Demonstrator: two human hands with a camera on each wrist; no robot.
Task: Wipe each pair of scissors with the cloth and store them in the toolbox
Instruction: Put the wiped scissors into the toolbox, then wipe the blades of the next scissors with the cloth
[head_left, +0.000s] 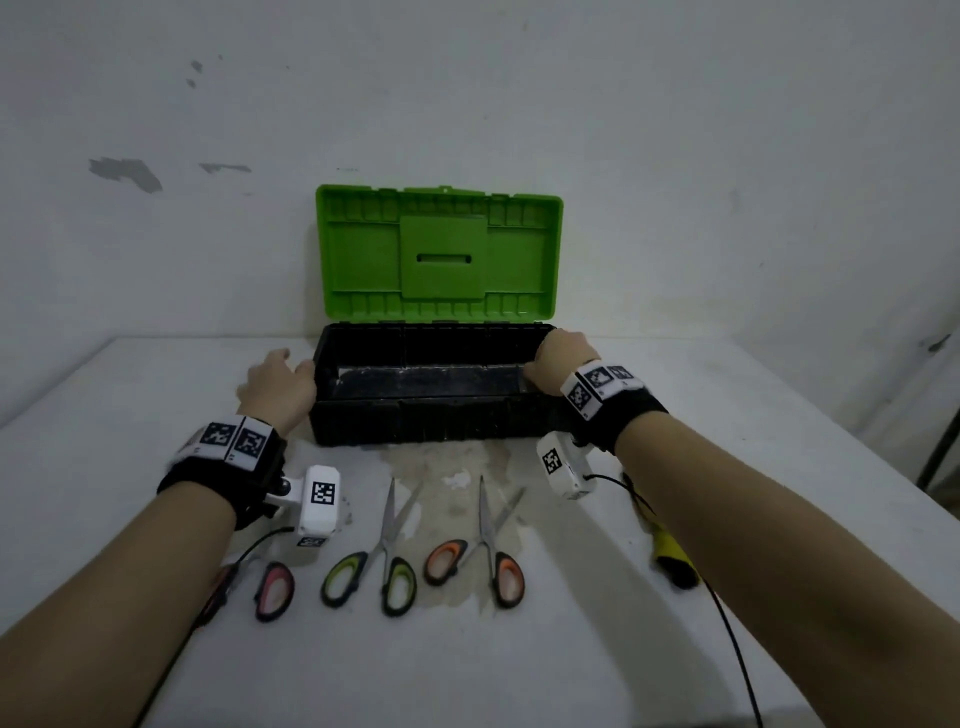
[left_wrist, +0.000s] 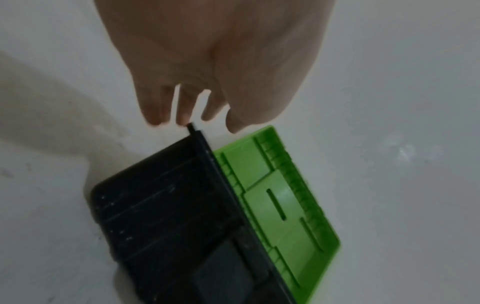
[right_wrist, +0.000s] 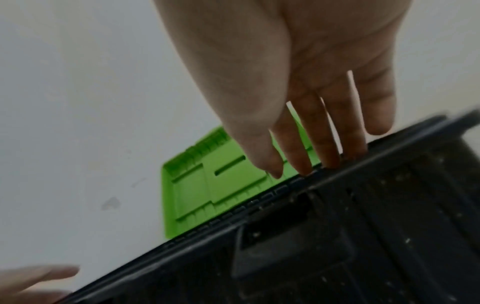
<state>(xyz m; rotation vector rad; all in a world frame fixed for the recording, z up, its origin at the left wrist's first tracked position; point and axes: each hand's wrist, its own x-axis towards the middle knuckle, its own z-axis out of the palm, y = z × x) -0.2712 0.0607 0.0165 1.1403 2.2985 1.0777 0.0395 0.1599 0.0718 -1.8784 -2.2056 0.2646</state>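
white table (head_left: 571, 649), both hands flat vs open toolbox (head_left: 415, 426) ends, l hand (head_left: 275, 384), r hand (head_left: 563, 358)

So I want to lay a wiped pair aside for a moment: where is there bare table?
Bare table lies near you, below the three scissors, and far left of the toolbox beyond the left hand. The strip between toolbox and scissors is crowded; the cloth lies under the right forearm.
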